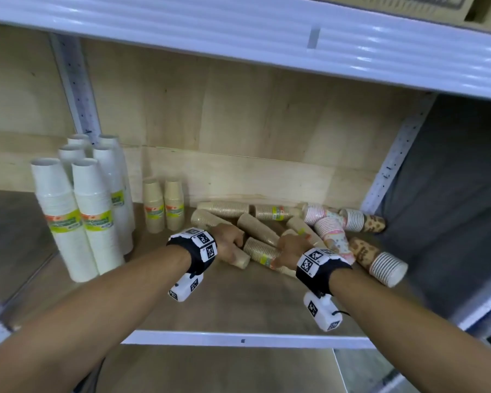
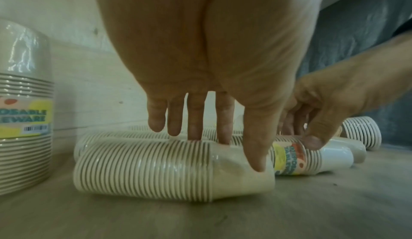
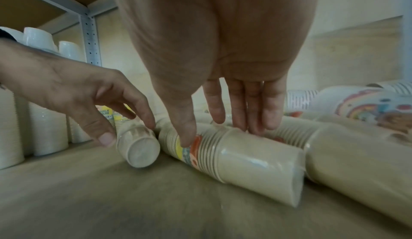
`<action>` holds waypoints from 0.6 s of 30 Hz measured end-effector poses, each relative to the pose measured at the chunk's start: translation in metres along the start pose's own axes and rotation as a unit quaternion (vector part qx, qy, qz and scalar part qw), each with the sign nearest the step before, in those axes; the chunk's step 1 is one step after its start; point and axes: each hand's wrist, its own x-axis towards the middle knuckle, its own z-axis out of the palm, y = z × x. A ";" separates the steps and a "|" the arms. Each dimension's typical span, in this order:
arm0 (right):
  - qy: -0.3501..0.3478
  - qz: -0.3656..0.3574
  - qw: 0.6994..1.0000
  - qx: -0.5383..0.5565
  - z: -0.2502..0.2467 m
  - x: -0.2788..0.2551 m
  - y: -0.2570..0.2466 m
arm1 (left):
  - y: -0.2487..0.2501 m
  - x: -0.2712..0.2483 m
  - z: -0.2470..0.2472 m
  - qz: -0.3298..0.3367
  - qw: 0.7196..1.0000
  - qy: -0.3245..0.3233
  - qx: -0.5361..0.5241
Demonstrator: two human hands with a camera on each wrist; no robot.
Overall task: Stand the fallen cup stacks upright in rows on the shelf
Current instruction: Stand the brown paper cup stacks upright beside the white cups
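Several beige cup stacks lie fallen on the wooden shelf (image 1: 233, 302). My left hand (image 1: 231, 242) (image 2: 227, 151) grips one plain beige stack (image 1: 240, 260) (image 2: 144, 168) (image 3: 140, 151) near its closed end, thumb in front and fingers over the top. Just to its right, my right hand (image 1: 289, 245) (image 3: 218, 135) grips a beige stack with a yellow and orange label (image 1: 260, 252) (image 3: 256, 160) (image 2: 287, 158), thumb on the label and fingers behind. Both stacks lie flat on the shelf.
Tall white stacks (image 1: 80, 217) and two beige stacks (image 1: 163, 205) stand upright at the left. More fallen beige stacks (image 1: 224, 209), rainbow-print stacks (image 1: 335, 236) and a brown-patterned stack (image 1: 380, 262) crowd the right. The upper shelf (image 1: 267, 38) hangs overhead.
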 end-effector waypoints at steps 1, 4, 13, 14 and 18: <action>0.006 0.001 1.000 0.010 0.004 -0.001 0.003 | 0.000 0.000 0.001 -0.005 1.000 -0.001 0.006; 0.024 0.006 0.999 0.040 0.013 -0.004 0.008 | -0.001 0.002 0.006 -0.013 1.000 0.011 0.025; 0.038 0.017 0.998 0.057 0.027 -0.006 0.012 | -0.001 0.012 0.012 -0.039 0.992 -0.003 0.122; 0.035 0.019 0.998 0.057 0.027 -0.005 0.013 | 0.000 0.011 0.012 -0.040 0.992 -0.002 0.122; 0.014 0.016 0.999 0.046 0.021 -0.004 0.014 | 0.004 0.009 0.005 -0.030 0.991 -0.001 0.131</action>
